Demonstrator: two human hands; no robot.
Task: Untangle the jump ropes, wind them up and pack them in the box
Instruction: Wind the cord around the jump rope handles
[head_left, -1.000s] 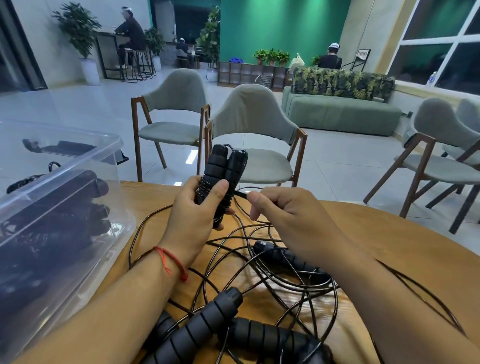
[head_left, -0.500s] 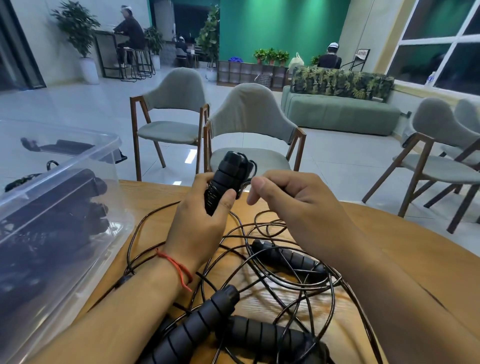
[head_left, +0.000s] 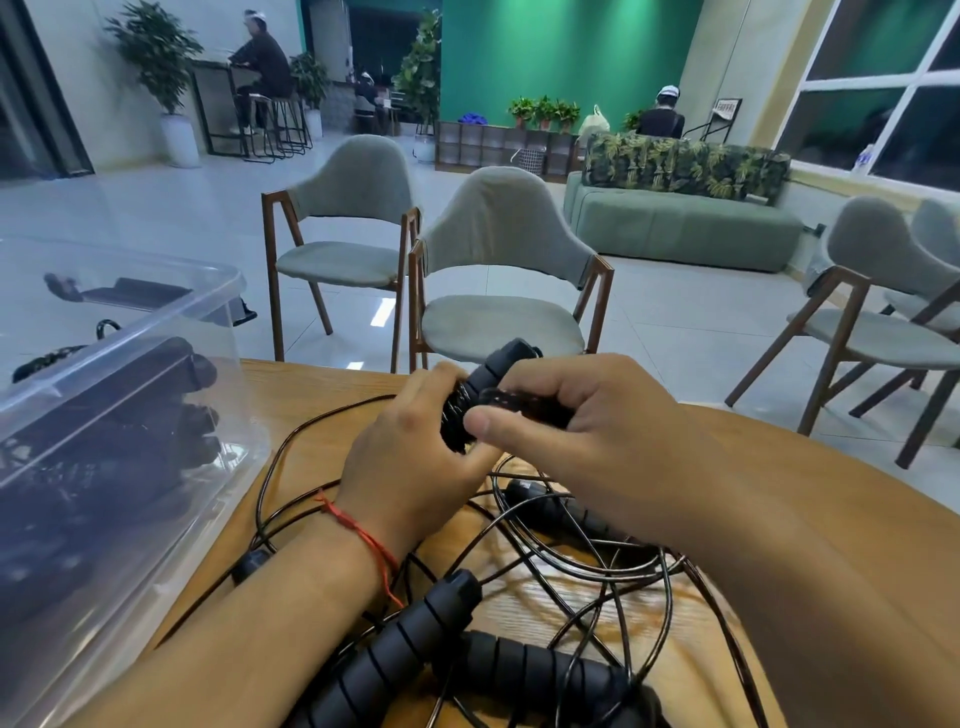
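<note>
Since half a second ago both hands have dropped toward the wooden table (head_left: 311, 410), and the right hand (head_left: 587, 431), which was pinching cord beside the bundle (head_left: 506, 364), now closes over it. At left, a clear plastic box (head_left: 171, 332) holds several wound black jump ropes (head_left: 130, 415). The left hand (head_left: 410, 457) and the right hand grip the bundle between them, fingers curled tight round it, above the tangle of loose ropes (head_left: 571, 561) and foam handles (head_left: 415, 639) lying on the table.
</note>
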